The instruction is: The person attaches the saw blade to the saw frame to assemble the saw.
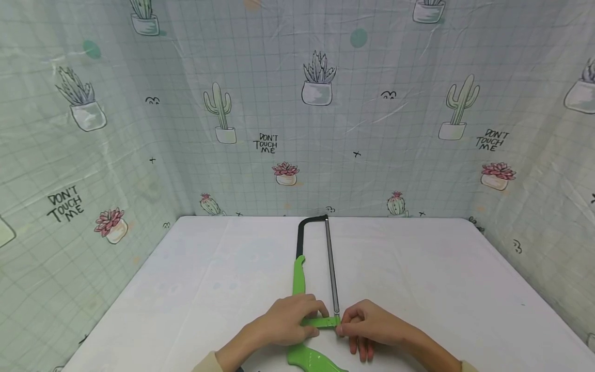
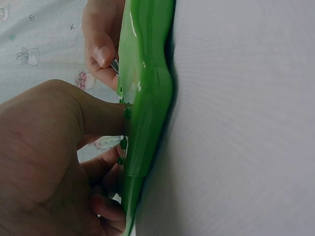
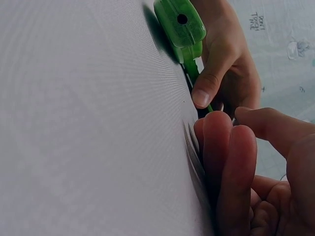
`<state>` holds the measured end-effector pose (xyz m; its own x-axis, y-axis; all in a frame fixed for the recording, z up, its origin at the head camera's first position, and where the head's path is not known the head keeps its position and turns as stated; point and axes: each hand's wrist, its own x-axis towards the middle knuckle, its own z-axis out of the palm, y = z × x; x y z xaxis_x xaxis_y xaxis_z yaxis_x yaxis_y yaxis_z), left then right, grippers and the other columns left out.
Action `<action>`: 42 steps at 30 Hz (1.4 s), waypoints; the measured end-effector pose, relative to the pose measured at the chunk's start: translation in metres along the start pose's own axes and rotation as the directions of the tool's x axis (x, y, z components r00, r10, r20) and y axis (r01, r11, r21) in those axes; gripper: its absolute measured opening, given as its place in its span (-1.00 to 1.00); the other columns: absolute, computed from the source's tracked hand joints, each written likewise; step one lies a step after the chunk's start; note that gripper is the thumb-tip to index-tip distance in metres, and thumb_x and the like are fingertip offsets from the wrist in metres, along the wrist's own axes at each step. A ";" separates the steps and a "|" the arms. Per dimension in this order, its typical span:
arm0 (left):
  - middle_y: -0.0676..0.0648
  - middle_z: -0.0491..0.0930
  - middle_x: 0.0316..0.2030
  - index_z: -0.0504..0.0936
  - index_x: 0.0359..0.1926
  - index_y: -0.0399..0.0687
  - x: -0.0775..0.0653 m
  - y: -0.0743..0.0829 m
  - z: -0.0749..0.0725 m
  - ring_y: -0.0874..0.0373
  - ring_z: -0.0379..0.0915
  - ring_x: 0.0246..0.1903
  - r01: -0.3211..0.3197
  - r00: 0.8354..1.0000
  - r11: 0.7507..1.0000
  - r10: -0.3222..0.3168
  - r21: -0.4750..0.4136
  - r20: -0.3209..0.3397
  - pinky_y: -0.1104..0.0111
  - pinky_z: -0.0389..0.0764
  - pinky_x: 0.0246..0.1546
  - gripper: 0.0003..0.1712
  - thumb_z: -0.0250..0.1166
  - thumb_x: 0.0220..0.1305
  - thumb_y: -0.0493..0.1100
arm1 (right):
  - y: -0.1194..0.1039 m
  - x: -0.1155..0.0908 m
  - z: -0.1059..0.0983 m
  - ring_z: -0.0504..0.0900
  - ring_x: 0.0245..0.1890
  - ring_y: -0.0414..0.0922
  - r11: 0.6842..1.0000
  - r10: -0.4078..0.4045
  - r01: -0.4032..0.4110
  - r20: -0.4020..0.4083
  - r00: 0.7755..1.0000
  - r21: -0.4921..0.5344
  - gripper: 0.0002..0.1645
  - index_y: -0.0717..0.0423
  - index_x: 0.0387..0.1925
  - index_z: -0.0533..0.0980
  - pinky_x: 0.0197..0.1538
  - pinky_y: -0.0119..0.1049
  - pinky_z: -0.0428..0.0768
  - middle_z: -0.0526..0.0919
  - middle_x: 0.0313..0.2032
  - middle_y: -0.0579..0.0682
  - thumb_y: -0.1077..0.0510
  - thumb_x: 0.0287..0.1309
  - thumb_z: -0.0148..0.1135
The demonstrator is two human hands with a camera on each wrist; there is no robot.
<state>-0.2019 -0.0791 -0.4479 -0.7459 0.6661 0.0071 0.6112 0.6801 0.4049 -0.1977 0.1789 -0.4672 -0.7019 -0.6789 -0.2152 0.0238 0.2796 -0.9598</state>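
Observation:
A hacksaw (image 1: 299, 279) with a green handle and a black front frame lies flat on the white table, handle toward me. Its grey blade (image 1: 332, 268) runs along the right side. My left hand (image 1: 294, 321) holds the green crosspiece (image 1: 325, 322) near the handle, thumb on the near side and fingers over the far side. At the blade's near end, the thumb and forefinger of my right hand (image 1: 375, 324) pinch a small metal piece (image 2: 115, 66), mostly hidden by the fingertips. The other right fingers hang toward the tabletop in the right wrist view.
The white tabletop (image 1: 223, 279) spreads to both sides of the saw. A cloth (image 1: 353, 119) printed with cacti hangs behind the table and along both sides. A small dark thing (image 1: 239, 369) shows at the bottom edge beside my left forearm.

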 end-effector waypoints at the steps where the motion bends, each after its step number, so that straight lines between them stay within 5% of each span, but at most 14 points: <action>1: 0.29 0.57 -0.22 0.67 0.03 0.39 0.000 0.000 0.000 0.42 0.47 -0.20 -0.001 1.000 1.000 0.001 0.000 0.000 0.41 0.53 -0.23 -0.67 0.43 0.24 0.03 | 0.000 0.000 0.000 0.59 -0.74 -0.30 1.000 0.000 0.000 0.000 1.000 0.000 -0.68 0.27 -0.30 0.59 -0.64 -0.46 0.53 0.66 -0.60 -0.04 0.04 0.37 0.28; 42: 0.29 0.57 -0.23 0.67 0.04 0.40 0.000 0.000 -0.004 0.42 0.46 -0.20 -0.001 1.000 1.000 0.001 -0.001 0.005 0.41 0.53 -0.23 -0.67 0.42 0.24 0.03 | -0.004 0.000 -0.003 0.59 -0.71 -0.35 0.999 -0.037 0.036 0.055 0.998 0.022 -0.88 0.25 -0.27 0.55 -0.62 -0.48 0.53 0.66 -0.59 -0.10 0.25 0.28 0.16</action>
<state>-0.2031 -0.0802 -0.4444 -0.7440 0.6682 0.0024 0.6115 0.6794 0.4056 -0.1995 0.1795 -0.4627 -0.6625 -0.7248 -0.1892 0.0146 0.2401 -0.9706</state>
